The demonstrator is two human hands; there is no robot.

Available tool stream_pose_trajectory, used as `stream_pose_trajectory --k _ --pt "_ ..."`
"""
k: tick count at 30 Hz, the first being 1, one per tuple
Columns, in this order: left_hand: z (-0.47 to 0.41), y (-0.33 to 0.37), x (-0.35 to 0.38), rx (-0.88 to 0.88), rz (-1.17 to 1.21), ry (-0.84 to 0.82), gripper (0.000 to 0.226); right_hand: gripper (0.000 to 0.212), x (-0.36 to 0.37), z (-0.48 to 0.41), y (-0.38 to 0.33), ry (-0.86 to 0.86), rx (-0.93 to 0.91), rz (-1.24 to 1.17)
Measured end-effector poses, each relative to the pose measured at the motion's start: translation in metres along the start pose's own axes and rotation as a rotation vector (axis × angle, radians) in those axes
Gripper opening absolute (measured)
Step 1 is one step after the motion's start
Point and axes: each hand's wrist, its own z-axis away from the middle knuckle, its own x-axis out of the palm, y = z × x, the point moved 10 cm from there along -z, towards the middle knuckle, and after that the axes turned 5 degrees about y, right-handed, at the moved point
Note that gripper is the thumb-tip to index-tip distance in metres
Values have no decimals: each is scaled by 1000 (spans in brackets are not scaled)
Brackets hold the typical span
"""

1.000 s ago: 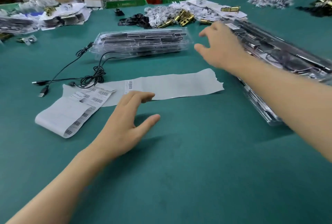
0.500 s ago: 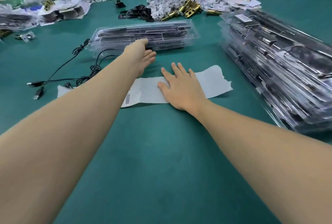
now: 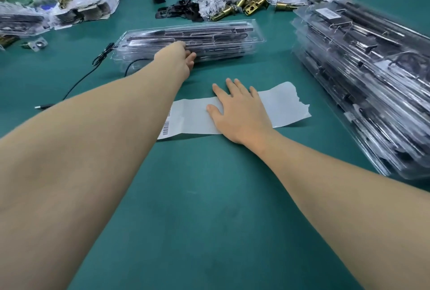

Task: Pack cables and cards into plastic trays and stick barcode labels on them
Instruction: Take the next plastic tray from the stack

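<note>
Fingers of the left hand (image 3: 178, 55) are against the near side of the clear tray stack (image 3: 221, 36) toward the far edge of the bench (image 3: 209, 208). Can't tell if they've hooked one, so I'd lift only the top tray. Right hand (image 3: 237, 112) lies flat, fingers spread, pinning the label strip (image 3: 283, 105).

Two grips in shot, left grip (image 3: 179, 56) and right grip (image 3: 239, 115). One label strip (image 3: 193, 115), two tray stacks up close, middle stack (image 3: 221, 40) and right stack (image 3: 372, 80), and at least one loose cable (image 3: 101, 56).
</note>
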Motion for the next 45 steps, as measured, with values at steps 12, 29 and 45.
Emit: stream_pose_trajectory --k 12,29,45 --pt "26 27 -16 103 304 -8 33 66 1 0 1 7 1 -40" --pt "124 1 -103 345 419 12 26 57 -54 47 -19 268 157 -970" --pt "171 1 -173 900 -347 13 23 13 -56 78 -26 184 708 -2136"
